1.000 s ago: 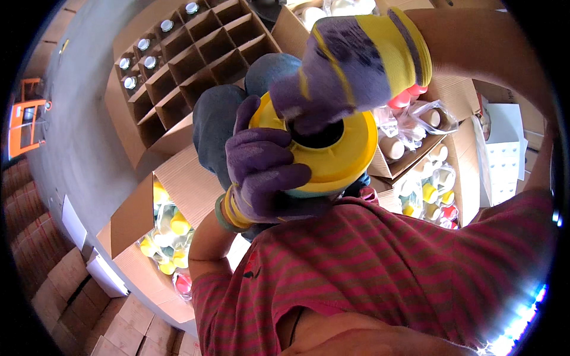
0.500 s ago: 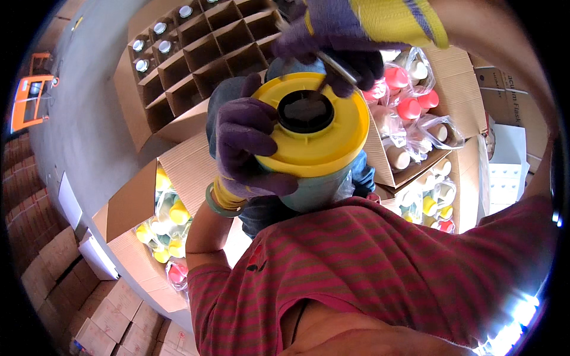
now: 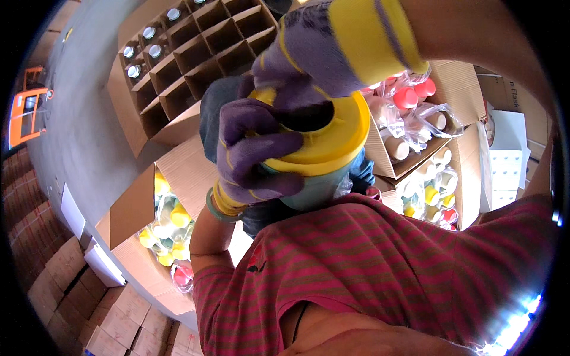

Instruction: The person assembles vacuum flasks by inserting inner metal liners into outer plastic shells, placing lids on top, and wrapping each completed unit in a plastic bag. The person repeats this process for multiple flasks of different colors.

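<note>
A pale blue-green tub with a wide yellow top [image 3: 341,145] stands upright between my legs, close to my body. A black ring with a dark round opening [image 3: 314,117] sits in the middle of the top. My left hand [image 3: 252,151], in a purple and yellow glove, grips the tub's left side with fingers curled over the rim. From above, my gloved right hand [image 3: 320,56] reaches over the far side of the opening, its fingers bent downward. What those fingers hold is hidden behind the glove.
A divided carton [image 3: 202,44] with several white-capped bottles lies ahead on the left. Open boxes of bottles stand on both sides: yellow caps [image 3: 178,215] at left, red caps [image 3: 405,98] at right. Stacked cartons [image 3: 127,317] fill the lower left; an orange cart [image 3: 27,118] stands far left.
My right hand has come down and nearer to the tub's opening; the slim stick-like tool it held is now out of sight. The left hand keeps its grip.
</note>
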`<state>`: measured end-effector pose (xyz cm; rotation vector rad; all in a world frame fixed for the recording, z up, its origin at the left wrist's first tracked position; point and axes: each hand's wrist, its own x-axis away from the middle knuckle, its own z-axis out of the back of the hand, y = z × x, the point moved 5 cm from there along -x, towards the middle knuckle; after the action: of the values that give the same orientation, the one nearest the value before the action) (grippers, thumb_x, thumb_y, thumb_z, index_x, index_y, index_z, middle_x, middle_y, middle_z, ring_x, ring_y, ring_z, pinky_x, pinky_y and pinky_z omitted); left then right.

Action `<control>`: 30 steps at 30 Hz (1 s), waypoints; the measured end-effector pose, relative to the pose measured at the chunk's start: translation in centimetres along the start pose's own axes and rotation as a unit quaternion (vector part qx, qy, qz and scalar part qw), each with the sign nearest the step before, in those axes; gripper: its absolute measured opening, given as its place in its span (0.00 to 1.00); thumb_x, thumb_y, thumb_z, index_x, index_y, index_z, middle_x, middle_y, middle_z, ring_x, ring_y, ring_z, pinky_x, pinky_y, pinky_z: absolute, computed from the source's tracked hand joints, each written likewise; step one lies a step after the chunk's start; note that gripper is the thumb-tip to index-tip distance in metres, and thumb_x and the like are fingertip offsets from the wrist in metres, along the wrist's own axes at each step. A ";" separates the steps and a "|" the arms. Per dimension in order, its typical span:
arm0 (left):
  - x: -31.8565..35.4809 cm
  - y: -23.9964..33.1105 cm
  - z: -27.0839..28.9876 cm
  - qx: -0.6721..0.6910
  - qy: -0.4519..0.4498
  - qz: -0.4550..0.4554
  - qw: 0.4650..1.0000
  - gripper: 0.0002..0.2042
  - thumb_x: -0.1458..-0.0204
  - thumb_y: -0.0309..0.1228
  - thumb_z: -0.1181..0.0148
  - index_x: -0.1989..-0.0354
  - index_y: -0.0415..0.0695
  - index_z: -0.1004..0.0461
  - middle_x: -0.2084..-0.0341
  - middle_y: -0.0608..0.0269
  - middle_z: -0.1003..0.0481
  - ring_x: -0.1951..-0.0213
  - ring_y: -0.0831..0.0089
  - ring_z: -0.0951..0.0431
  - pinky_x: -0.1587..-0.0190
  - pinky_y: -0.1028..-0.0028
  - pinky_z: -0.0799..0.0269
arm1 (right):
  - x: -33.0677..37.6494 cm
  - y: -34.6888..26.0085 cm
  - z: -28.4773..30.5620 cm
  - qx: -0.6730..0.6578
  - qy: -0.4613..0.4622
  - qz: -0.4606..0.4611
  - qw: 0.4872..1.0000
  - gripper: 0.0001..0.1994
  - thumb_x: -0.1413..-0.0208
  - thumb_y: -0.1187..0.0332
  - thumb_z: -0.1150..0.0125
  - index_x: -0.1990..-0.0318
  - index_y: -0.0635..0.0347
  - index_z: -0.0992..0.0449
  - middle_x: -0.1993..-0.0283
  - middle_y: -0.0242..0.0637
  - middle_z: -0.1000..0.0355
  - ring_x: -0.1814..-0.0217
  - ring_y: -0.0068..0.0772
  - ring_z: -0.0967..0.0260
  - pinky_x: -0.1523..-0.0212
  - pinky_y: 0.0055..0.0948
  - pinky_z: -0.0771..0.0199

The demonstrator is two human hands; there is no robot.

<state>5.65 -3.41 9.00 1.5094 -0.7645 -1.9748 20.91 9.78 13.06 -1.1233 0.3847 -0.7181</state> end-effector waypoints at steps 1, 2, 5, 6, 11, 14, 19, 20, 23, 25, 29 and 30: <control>0.3 -0.3 0.2 0.028 0.006 -0.004 1.000 0.23 0.66 0.47 0.29 0.63 0.46 0.22 0.65 0.59 0.33 0.59 0.60 0.31 0.47 0.53 0.38 | -0.3 -1.6 -0.1 0.063 -0.021 0.023 0.998 0.15 0.39 0.59 0.46 0.54 0.63 0.28 0.57 0.39 0.26 0.59 0.32 0.26 0.59 0.30 0.24; 1.0 -1.3 0.8 0.057 0.015 -0.007 0.998 0.22 0.64 0.48 0.30 0.64 0.46 0.22 0.65 0.59 0.33 0.59 0.60 0.31 0.49 0.55 0.37 | -1.0 -2.6 0.0 0.123 -0.043 0.047 0.990 0.16 0.38 0.59 0.46 0.54 0.63 0.28 0.57 0.39 0.26 0.60 0.32 0.26 0.59 0.30 0.24; 1.6 -2.6 1.7 0.106 0.044 0.000 0.993 0.22 0.51 0.53 0.42 0.68 0.43 0.24 0.66 0.57 0.31 0.58 0.60 0.31 0.52 0.61 0.37 | -2.6 -5.2 -0.7 0.250 -0.095 0.124 0.956 0.16 0.38 0.59 0.46 0.54 0.64 0.28 0.57 0.39 0.26 0.60 0.32 0.26 0.59 0.30 0.24; 1.7 -2.8 1.7 0.112 0.056 0.015 0.992 0.23 0.47 0.55 0.47 0.70 0.43 0.26 0.66 0.56 0.31 0.57 0.60 0.31 0.51 0.60 0.37 | -3.0 -5.8 -0.8 0.274 -0.106 0.144 0.945 0.16 0.38 0.58 0.46 0.54 0.64 0.28 0.57 0.39 0.26 0.60 0.32 0.26 0.60 0.30 0.24; 0.6 -1.7 2.5 0.055 0.073 0.193 0.977 0.15 0.42 0.37 0.54 0.77 0.41 0.30 0.66 0.53 0.30 0.59 0.63 0.30 0.48 0.62 0.36 | -4.4 -6.7 0.2 0.300 -0.137 0.161 0.930 0.17 0.38 0.58 0.46 0.54 0.65 0.28 0.57 0.39 0.26 0.61 0.31 0.27 0.60 0.31 0.24; -2.0 1.1 2.4 -0.045 0.027 0.231 0.971 0.10 0.49 0.29 0.47 0.80 0.40 0.29 0.72 0.58 0.31 0.64 0.67 0.30 0.55 0.69 0.34 | -3.5 -2.9 3.2 0.113 -0.071 -0.025 0.991 0.17 0.37 0.58 0.48 0.52 0.64 0.29 0.56 0.39 0.26 0.61 0.31 0.27 0.61 0.30 0.24; -1.4 -4.0 3.2 0.136 0.042 0.208 0.968 0.07 0.55 0.27 0.45 0.83 0.41 0.32 0.75 0.59 0.34 0.66 0.67 0.32 0.56 0.70 0.35 | -0.9 0.9 0.6 -0.131 0.029 -0.020 0.991 0.19 0.34 0.59 0.53 0.46 0.65 0.31 0.58 0.38 0.26 0.64 0.26 0.29 0.63 0.23 0.27; -0.4 -5.4 4.1 0.206 0.064 0.222 0.951 0.07 0.57 0.27 0.47 0.83 0.41 0.32 0.73 0.58 0.35 0.65 0.67 0.33 0.54 0.69 0.35 | -0.9 1.1 -0.7 -0.161 0.018 0.003 0.987 0.19 0.34 0.59 0.54 0.45 0.66 0.32 0.58 0.37 0.27 0.65 0.25 0.30 0.64 0.22 0.28; 1.2 -9.4 4.0 0.337 0.054 0.255 0.905 0.06 0.53 0.29 0.48 0.74 0.39 0.28 0.68 0.59 0.32 0.62 0.68 0.31 0.53 0.71 0.33 | -0.3 4.2 -3.4 -0.530 -0.006 -0.106 0.842 0.21 0.38 0.69 0.45 0.37 0.52 0.35 0.47 0.40 0.29 0.51 0.27 0.29 0.49 0.26 0.31; 1.4 -11.5 3.5 0.399 0.023 0.271 0.876 0.11 0.50 0.31 0.48 0.62 0.39 0.26 0.63 0.58 0.28 0.59 0.69 0.27 0.52 0.72 0.31 | -0.2 7.0 -3.3 -0.565 -0.043 0.034 0.823 0.12 0.34 0.59 0.54 0.57 0.56 0.28 0.61 0.41 0.28 0.52 0.43 0.29 0.47 0.45 0.30; -0.1 -9.6 5.1 0.166 -0.050 0.229 0.958 0.13 0.43 0.31 0.53 0.55 0.36 0.27 0.60 0.56 0.25 0.59 0.69 0.24 0.52 0.72 0.29 | 0.4 8.0 -1.3 -0.428 -0.029 0.112 0.896 0.18 0.34 0.51 0.59 0.64 0.55 0.32 0.65 0.39 0.31 0.49 0.46 0.32 0.38 0.48 0.42; -1.1 -6.9 5.5 -0.049 -0.065 0.137 0.987 0.12 0.42 0.28 0.54 0.56 0.37 0.26 0.61 0.55 0.25 0.61 0.67 0.23 0.52 0.73 0.29 | 0.4 8.2 -0.6 -0.455 -0.022 0.132 0.881 0.19 0.35 0.49 0.59 0.66 0.55 0.34 0.65 0.39 0.31 0.48 0.47 0.33 0.36 0.47 0.46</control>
<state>0.02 2.81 5.96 1.1595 -0.8644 -1.8865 23.51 11.11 5.41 -1.9178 0.8691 -0.2383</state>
